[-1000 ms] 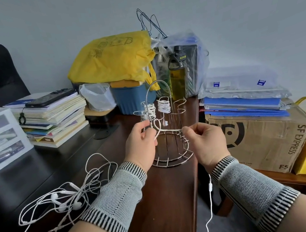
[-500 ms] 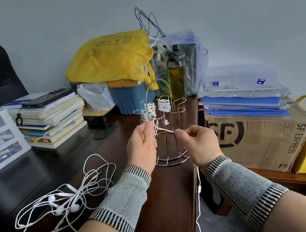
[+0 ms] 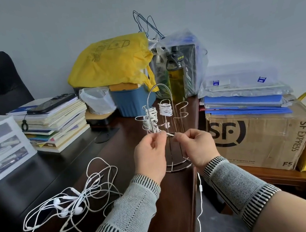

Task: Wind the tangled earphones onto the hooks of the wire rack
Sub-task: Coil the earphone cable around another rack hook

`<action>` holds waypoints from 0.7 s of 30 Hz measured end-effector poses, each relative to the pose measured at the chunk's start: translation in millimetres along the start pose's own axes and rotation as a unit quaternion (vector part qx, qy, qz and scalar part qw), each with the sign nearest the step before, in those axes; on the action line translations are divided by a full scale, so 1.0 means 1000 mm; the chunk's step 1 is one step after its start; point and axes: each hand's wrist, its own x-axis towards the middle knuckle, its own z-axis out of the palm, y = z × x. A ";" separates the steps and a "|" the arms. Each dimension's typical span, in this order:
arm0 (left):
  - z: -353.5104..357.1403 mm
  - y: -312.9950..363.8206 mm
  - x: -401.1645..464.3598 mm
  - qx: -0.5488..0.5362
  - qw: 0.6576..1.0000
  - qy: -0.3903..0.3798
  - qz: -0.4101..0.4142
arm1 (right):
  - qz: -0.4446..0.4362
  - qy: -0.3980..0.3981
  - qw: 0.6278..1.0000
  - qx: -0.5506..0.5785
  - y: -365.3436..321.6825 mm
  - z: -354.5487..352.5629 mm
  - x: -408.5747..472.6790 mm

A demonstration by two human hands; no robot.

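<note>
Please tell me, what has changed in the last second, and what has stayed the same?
The right hand moved left toward the left hand, so the stretch of white cable pinched between them became very short. Both hands still pinch it in front of the wire rack. The two wound bundles on the hooks and the tangled earphones on the desk stayed as they were.

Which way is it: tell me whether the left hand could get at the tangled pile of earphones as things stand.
Probably yes. The tangled earphones lie uncovered on the desk, on the left hand's side, nothing between; but that hand pinches the cable it would have to release.
</note>
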 end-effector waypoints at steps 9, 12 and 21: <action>-0.003 0.007 -0.028 -0.037 0.999 0.011 0.033 | 0.058 -0.112 0.976 0.179 0.000 -0.005 -0.006; -0.005 0.009 -0.034 -0.046 0.998 0.002 0.051 | 0.066 -0.140 0.971 0.181 -0.003 -0.003 -0.006; -0.005 0.008 -0.029 -0.078 0.995 0.043 0.037 | 0.050 -0.106 0.975 0.191 -0.002 -0.011 -0.006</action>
